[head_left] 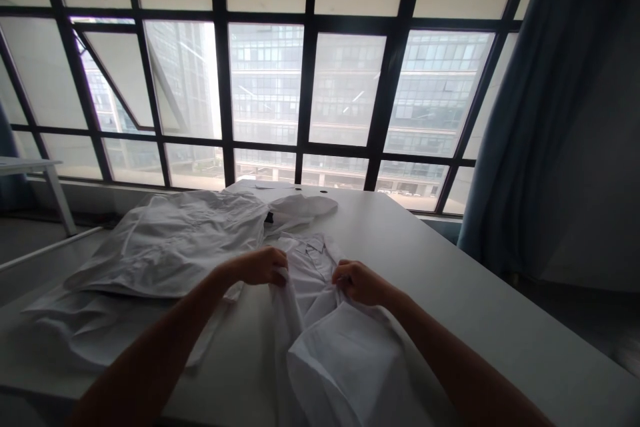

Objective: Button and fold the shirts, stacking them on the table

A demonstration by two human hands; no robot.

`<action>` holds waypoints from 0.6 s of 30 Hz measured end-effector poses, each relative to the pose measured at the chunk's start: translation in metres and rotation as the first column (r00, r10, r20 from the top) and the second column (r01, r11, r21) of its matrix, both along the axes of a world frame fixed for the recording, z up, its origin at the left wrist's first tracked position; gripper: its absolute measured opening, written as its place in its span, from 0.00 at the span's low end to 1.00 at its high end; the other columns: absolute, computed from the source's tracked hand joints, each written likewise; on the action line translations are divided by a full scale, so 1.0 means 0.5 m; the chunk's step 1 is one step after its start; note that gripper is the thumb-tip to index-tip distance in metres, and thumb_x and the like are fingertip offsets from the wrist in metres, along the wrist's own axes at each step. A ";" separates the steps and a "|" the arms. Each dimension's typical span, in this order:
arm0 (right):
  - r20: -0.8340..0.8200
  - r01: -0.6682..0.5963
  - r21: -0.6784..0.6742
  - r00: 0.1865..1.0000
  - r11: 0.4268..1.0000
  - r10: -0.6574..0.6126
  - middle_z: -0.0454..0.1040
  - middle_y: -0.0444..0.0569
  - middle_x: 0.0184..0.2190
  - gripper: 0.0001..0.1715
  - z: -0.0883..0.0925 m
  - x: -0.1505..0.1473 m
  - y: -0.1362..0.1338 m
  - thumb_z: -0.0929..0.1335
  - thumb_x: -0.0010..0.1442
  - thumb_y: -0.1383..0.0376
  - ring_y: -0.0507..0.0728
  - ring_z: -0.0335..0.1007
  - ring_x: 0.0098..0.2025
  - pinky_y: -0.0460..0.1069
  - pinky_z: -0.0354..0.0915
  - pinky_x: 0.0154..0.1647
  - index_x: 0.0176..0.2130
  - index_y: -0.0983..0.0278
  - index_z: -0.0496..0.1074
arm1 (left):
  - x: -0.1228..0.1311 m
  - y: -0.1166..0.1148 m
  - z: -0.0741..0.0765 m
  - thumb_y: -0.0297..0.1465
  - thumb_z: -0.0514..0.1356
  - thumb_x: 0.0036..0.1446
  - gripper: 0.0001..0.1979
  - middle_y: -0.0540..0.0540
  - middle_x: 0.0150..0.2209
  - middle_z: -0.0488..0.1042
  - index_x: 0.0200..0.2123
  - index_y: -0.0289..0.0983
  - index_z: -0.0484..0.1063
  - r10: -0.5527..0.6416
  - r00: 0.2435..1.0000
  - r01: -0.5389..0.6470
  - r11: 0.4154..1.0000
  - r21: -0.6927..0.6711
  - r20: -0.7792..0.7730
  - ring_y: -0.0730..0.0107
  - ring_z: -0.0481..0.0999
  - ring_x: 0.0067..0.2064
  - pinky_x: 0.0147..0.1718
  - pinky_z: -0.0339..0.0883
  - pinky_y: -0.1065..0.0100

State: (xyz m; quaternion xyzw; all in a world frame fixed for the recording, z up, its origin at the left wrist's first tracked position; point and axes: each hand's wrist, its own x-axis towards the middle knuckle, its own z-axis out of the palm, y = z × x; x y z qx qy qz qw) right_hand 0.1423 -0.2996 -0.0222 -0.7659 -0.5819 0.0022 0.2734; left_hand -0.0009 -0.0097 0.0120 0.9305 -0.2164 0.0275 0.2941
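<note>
- The white cotton shirt lies on the pale flat-topped bench, directly in front of the person, partly lifted by both hands.
- Its long axis runs roughly from the far side of the bench toward the person, with the folded collar pointing away and the bunched lower body nearest the person.
- The left hand is clamped on the shirt's front edge, just below the collar; the right hand is clamped on the opposite front edge. The 2 hands are apart, with the shirt front between them.
- The cloth looks light, thin and soft, so it will likely slump and crease wherever it is unsupported; the collar and shoulders seem the steadiest places to hold.
- A second crumpled white cloth garment lies flat on the bench to the left, and a rounded white fabric fold sits beyond the shirt.
</note>
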 end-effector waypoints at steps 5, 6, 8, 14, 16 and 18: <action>0.209 0.491 -0.208 0.867 0.846 -0.452 0.76 0.50 0.35 0.11 0.052 0.055 -0.092 0.69 0.57 0.77 0.58 0.72 0.35 0.48 0.66 0.40 0.32 0.65 0.79 | -0.047 0.083 0.035 0.52 0.67 0.54 0.27 0.50 0.18 0.66 0.19 0.35 0.73 0.376 0.922 -0.349 0.909 -0.227 0.090 0.69 0.69 0.26 0.28 0.60 0.71; 0.274 0.562 -0.225 0.820 0.796 -0.502 0.77 0.52 0.36 0.11 0.056 0.058 -0.101 0.69 0.56 0.78 0.61 0.73 0.38 0.50 0.67 0.43 0.32 0.66 0.80 | -0.048 0.082 0.036 0.53 0.66 0.55 0.27 0.49 0.17 0.65 0.19 0.35 0.72 0.410 0.906 -0.376 0.894 -0.244 0.106 0.69 0.68 0.25 0.27 0.59 0.70; 0.340 0.574 -0.198 0.801 0.795 -0.493 0.77 0.55 0.42 0.13 0.053 0.052 -0.103 0.70 0.55 0.79 0.66 0.73 0.46 0.56 0.66 0.52 0.36 0.66 0.81 | -0.039 0.060 0.030 0.52 0.67 0.54 0.25 0.48 0.20 0.70 0.21 0.37 0.75 0.382 0.916 -0.353 0.913 -0.205 0.120 0.67 0.71 0.26 0.28 0.61 0.70; 0.079 0.097 -0.024 0.992 0.995 -0.095 0.71 0.53 0.57 0.21 0.003 -0.017 -0.015 0.71 0.65 0.70 0.64 0.72 0.52 0.53 0.69 0.52 0.57 0.61 0.78 | 0.020 -0.062 -0.031 0.42 0.72 0.51 0.14 0.43 0.40 0.79 0.37 0.40 0.81 0.022 0.995 -0.035 0.990 0.135 0.096 0.62 0.77 0.39 0.40 0.66 0.68; 0.023 -0.005 -0.044 1.000 0.999 0.006 0.74 0.51 0.52 0.19 -0.012 -0.032 0.009 0.71 0.64 0.71 0.60 0.74 0.45 0.50 0.69 0.45 0.54 0.60 0.79 | 0.032 -0.088 -0.043 0.42 0.69 0.56 0.12 0.45 0.35 0.78 0.33 0.39 0.80 -0.042 0.998 0.035 0.985 0.170 0.039 0.67 0.75 0.34 0.35 0.64 0.70; 0.001 -0.029 -0.051 1.000 0.998 0.030 0.76 0.49 0.42 0.12 -0.019 -0.035 0.020 0.71 0.61 0.73 0.57 0.73 0.38 0.47 0.67 0.40 0.43 0.61 0.82 | 0.033 -0.098 -0.044 0.43 0.68 0.57 0.13 0.47 0.30 0.75 0.30 0.38 0.79 -0.040 0.999 0.037 0.983 0.181 0.013 0.70 0.72 0.29 0.30 0.61 0.71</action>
